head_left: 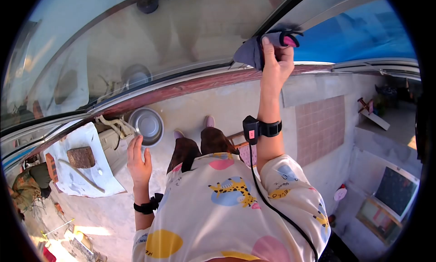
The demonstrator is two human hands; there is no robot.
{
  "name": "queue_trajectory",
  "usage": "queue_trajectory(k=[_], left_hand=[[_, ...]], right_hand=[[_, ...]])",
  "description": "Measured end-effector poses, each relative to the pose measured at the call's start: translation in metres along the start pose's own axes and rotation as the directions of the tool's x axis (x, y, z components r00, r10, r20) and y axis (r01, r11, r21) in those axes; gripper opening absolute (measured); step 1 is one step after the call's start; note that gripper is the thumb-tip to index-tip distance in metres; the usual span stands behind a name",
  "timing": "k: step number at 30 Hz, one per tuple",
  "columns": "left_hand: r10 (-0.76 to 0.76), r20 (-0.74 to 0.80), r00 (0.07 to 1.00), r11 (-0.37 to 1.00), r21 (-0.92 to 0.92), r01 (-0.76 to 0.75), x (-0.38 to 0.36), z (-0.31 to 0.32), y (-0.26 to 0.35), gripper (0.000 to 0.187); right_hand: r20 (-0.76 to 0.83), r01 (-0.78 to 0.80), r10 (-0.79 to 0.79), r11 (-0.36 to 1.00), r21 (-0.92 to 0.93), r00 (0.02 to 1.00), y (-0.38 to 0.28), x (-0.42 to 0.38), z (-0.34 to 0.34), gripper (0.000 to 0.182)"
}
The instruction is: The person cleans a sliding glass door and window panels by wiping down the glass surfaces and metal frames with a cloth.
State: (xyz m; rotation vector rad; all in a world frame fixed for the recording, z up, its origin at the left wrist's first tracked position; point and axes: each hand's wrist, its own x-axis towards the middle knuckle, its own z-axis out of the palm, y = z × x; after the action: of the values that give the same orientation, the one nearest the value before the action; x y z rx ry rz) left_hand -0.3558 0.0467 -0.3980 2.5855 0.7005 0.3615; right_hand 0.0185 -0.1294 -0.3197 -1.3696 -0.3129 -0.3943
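Note:
My right hand (278, 62) is raised to the window and closed round a folded grey cloth (250, 54) with a pink and black edge. The cloth lies against the dark window frame (284, 12), at the corner of the large glass pane (195, 39). Lower down on the left, my left hand (139, 161) hangs with its fingers stretched out and nothing in them. Just beyond its fingertips stands a round metal basin (146, 126) on the floor, below the window sill (181, 92).
Left of the basin, a white sheet (97, 173) carries a wood block (81, 157) and a stick. A blue surface (359, 33) shows beyond the frame at upper right. On the right are a tiled patch (320, 130) and a dark framed panel (395, 191).

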Motion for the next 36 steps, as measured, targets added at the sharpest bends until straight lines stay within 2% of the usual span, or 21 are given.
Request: queue_trajectory(k=[1, 3, 5, 7, 9, 11, 13, 14, 15, 17, 19, 21, 22, 25, 29, 31, 35, 36], left_hand=[[0.001, 0.004, 1.000, 1.000, 0.000, -0.001, 0.001, -0.001, 0.000, 0.040], [-0.010, -0.027, 1.000, 1.000, -0.007, 0.010, 0.005, -0.003, 0.000, 0.039], [-0.009, -0.026, 1.000, 1.000, 0.000, 0.009, 0.004, -0.006, 0.001, 0.039], [-0.008, -0.040, 0.999, 1.000, 0.004, 0.008, 0.002, -0.006, 0.000, 0.039], [-0.032, -0.032, 0.999, 0.999, -0.013, 0.031, -0.006, -0.003, -0.003, 0.039], [-0.044, -0.022, 0.999, 0.999, -0.008, 0.044, -0.011, -0.005, -0.005, 0.039], [-0.047, -0.019, 0.999, 0.999, -0.006, 0.046, -0.011, -0.006, -0.007, 0.039], [-0.050, -0.030, 0.998, 0.999, -0.012, 0.050, -0.010, -0.008, -0.010, 0.040], [-0.054, -0.040, 0.998, 0.998, -0.018, 0.053, -0.009, -0.010, -0.012, 0.040], [-0.043, -0.034, 0.998, 0.999, -0.005, 0.043, -0.009, -0.014, -0.014, 0.040], [-0.051, -0.024, 0.998, 0.999, 0.008, 0.051, -0.010, -0.013, -0.015, 0.040], [-0.048, -0.016, 0.999, 0.999, 0.016, 0.048, -0.014, -0.012, -0.018, 0.039], [-0.053, -0.016, 0.998, 0.998, 0.015, 0.053, -0.014, -0.011, -0.018, 0.039], [-0.066, -0.015, 0.998, 0.998, 0.005, 0.066, -0.012, -0.011, -0.018, 0.039], [-0.109, -0.039, 0.993, 0.994, 0.008, 0.109, -0.019, -0.012, -0.018, 0.039], [-0.135, -0.027, 0.991, 0.991, 0.023, 0.135, -0.024, -0.015, -0.017, 0.039], [-0.144, -0.008, 0.990, 0.989, 0.037, 0.144, -0.023, -0.015, -0.014, 0.039], [-0.154, -0.007, 0.988, 0.987, 0.038, 0.154, -0.021, -0.013, -0.010, 0.039]], right_hand=[[0.017, 0.085, -0.085, 0.996, -0.012, 0.996, -0.023, 0.016, 0.003, 0.022], [-0.021, 0.264, -0.264, 0.959, 0.099, 0.964, -0.046, 0.042, 0.012, 0.017], [-0.007, 0.264, -0.264, 0.962, 0.075, 0.964, -0.041, 0.036, 0.009, 0.017], [0.020, 0.161, -0.160, 0.981, -0.108, 0.987, -0.008, 0.004, 0.005, 0.020], [-0.012, 0.114, -0.119, 0.971, -0.210, 0.993, 0.059, -0.037, -0.005, 0.023], [-0.024, -0.013, 0.006, 0.957, -0.288, 1.000, 0.107, -0.068, -0.013, 0.025], [-0.017, -0.206, 0.210, 0.938, -0.280, 0.978, 0.149, -0.090, -0.024, 0.028], [0.003, -0.311, 0.335, 0.879, -0.361, 0.942, 0.155, -0.094, -0.030, 0.029], [0.003, -0.310, 0.334, 0.880, -0.360, 0.943, 0.148, -0.089, -0.033, 0.029], [0.093, -0.290, 0.391, 0.801, -0.523, 0.916, 0.116, -0.070, -0.036, 0.031], [0.123, -0.051, 0.100, 0.935, -0.351, 0.987, 0.082, -0.041, -0.031, 0.022], [0.065, -0.024, 0.035, 0.986, -0.165, 0.997, 0.016, -0.015, -0.011, 0.021], [0.048, 0.049, -0.046, 0.996, -0.069, 0.998, 0.003, -0.004, -0.005, 0.020], [-0.035, 0.115, -0.115, 0.993, -0.005, 0.993, 0.024, -0.005, -0.005, 0.021], [-0.131, -0.106, 0.081, 0.975, -0.197, 0.988, 0.125, -0.060, -0.035, 0.021], [-0.145, -0.262, 0.237, 0.947, -0.187, 0.961, 0.167, -0.080, -0.048, 0.021], [-0.134, -0.332, 0.314, 0.933, -0.141, 0.940, 0.206, -0.108, -0.052, 0.026], [-0.156, -0.420, 0.391, 0.863, -0.280, 0.907, 0.220, -0.116, -0.056, 0.029]])
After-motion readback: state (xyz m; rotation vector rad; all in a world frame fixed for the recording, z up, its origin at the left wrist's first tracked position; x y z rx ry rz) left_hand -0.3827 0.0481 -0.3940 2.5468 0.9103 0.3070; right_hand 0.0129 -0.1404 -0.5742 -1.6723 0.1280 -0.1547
